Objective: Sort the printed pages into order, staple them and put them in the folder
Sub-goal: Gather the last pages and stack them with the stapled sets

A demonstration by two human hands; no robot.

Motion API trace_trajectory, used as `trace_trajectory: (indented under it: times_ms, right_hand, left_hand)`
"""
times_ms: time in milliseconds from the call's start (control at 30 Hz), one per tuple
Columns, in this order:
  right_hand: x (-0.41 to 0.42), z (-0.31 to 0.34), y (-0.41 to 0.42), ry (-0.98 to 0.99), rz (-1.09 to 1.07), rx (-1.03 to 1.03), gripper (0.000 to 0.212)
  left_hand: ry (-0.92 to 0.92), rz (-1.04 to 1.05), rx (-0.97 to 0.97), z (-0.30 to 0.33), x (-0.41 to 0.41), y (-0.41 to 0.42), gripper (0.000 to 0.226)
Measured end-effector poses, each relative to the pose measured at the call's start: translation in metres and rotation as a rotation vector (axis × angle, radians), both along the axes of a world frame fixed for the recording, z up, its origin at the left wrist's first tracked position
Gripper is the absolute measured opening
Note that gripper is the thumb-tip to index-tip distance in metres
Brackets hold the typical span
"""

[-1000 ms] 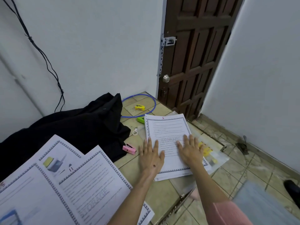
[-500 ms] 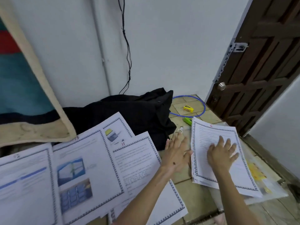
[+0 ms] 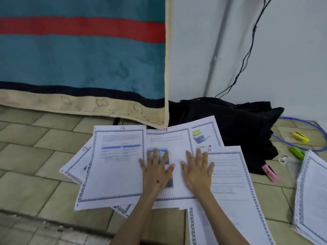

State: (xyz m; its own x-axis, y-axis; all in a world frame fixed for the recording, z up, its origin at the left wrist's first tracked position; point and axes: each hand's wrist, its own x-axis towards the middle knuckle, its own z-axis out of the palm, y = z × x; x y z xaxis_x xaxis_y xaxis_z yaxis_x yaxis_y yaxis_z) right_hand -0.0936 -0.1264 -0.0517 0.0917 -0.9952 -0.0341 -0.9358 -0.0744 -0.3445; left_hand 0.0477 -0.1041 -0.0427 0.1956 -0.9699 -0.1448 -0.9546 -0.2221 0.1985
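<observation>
You are pressing both hands flat, fingers spread, gripping nothing, on page 15 (image 3: 169, 174), left hand (image 3: 155, 174) beside page 12 (image 3: 115, 165), right hand (image 3: 197, 171) nearer page 11 (image 3: 230, 177), sorted stack (image 3: 313, 195) lying far right.

Blurred print, cropped stack

The page text (image 3: 113, 152) is smearing unreadably; the right edge is cutting off the sorted stack (image 3: 313, 195).

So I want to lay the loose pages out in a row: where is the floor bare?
Bare tiled floor lies left of the fanned white printed pages, below the hanging teal rug. To the right, the black cloth, pink stapler and stacked pages crowd it.
</observation>
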Motion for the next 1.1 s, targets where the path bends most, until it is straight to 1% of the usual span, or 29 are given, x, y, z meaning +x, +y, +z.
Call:
trace_trajectory:
  times_ms: [33,67,133,167,233,300,367,400,433,467,533,567,600,633,667,700,800,867,900,967,1033,1100]
  right_hand:
    - [0.003,-0.006,0.001,0.053,0.003,0.032,0.085]
    - [0.004,-0.009,0.001,0.086,-0.004,0.057,0.077]
    - [0.005,-0.010,0.001,0.105,-0.022,0.087,0.063]
    - [0.005,-0.008,0.001,0.106,-0.028,0.090,0.060]
    - [0.006,-0.005,-0.002,0.064,-0.032,0.093,0.055]
    - [0.002,0.000,-0.007,-0.076,-0.055,0.078,0.047]
    - [-0.010,0.007,-0.009,-0.290,-0.159,-0.081,0.038]
    - [-0.019,0.012,-0.008,-0.315,-0.258,-0.183,0.035]
    - [-0.029,0.018,-0.006,-0.292,-0.396,-0.240,0.034]
    - [-0.039,0.023,-0.003,-0.265,-0.556,-0.232,0.037]
    - [-0.060,0.034,0.004,-0.245,-0.834,-0.090,0.056]
    - [-0.069,0.039,0.008,-0.236,-0.900,0.014,0.067]
    - [-0.076,0.042,0.011,-0.221,-0.922,0.116,0.076]
    - [-0.081,0.043,0.012,-0.211,-0.924,0.196,0.082]
    - [-0.084,0.043,0.014,-0.203,-0.921,0.237,0.081]
    - [-0.088,0.041,0.013,-0.210,-0.914,0.233,0.074]
    - [-0.097,0.045,0.012,-0.355,-0.828,0.125,0.035]
    - [-0.101,0.054,0.012,-0.469,-0.760,0.043,0.023]
    - [-0.102,0.061,0.011,-0.495,-0.744,-0.001,0.019]
    - [-0.104,0.077,0.010,-0.486,-0.734,-0.080,0.015]
    - [-0.110,0.091,0.007,-0.443,-0.714,-0.157,0.017]
    - [-0.115,0.106,0.006,-0.409,-0.680,-0.192,0.021]
  left_hand:
    - [-0.014,0.016,0.001,-0.003,0.002,0.002,0.071]
    - [-0.022,0.026,0.014,-0.006,0.003,0.003,0.069]
    - [-0.031,0.036,0.005,-0.014,0.003,0.000,0.059]
    - [-0.029,0.026,0.001,-0.012,0.001,0.000,0.058]
    - [-0.063,0.009,-0.020,-0.010,0.002,0.000,0.057]
    - [-0.073,-0.001,-0.045,-0.014,0.002,0.001,0.056]
    - [-0.068,-0.008,-0.064,-0.018,0.003,0.000,0.055]
    - [-0.061,-0.007,-0.076,-0.019,0.003,-0.001,0.055]
    - [-0.053,-0.009,-0.084,-0.020,0.003,-0.002,0.054]
    - [-0.046,-0.010,-0.083,-0.020,0.004,-0.002,0.054]
    - [-0.036,-0.027,-0.075,-0.020,0.004,-0.003,0.055]
    - [-0.029,-0.028,-0.069,-0.021,0.004,-0.003,0.058]
    - [-0.014,-0.022,-0.052,-0.021,0.004,-0.003,0.062]
    - [-0.003,-0.014,-0.050,-0.020,0.004,-0.003,0.067]
    - [0.001,-0.001,-0.069,-0.019,0.005,-0.003,0.071]
    - [0.011,-0.007,-0.096,-0.018,0.004,-0.003,0.073]
    - [0.040,-0.050,-0.095,-0.018,0.003,0.001,0.080]
    - [0.024,-0.036,-0.098,-0.018,0.004,0.002,0.070]
    - [0.024,-0.035,-0.087,-0.017,0.004,0.002,0.064]
    - [0.027,-0.041,-0.079,-0.015,0.003,0.003,0.061]
    - [0.039,-0.056,-0.063,-0.014,0.001,0.005,0.060]
    - [0.047,-0.076,-0.048,-0.013,-0.002,0.008,0.063]
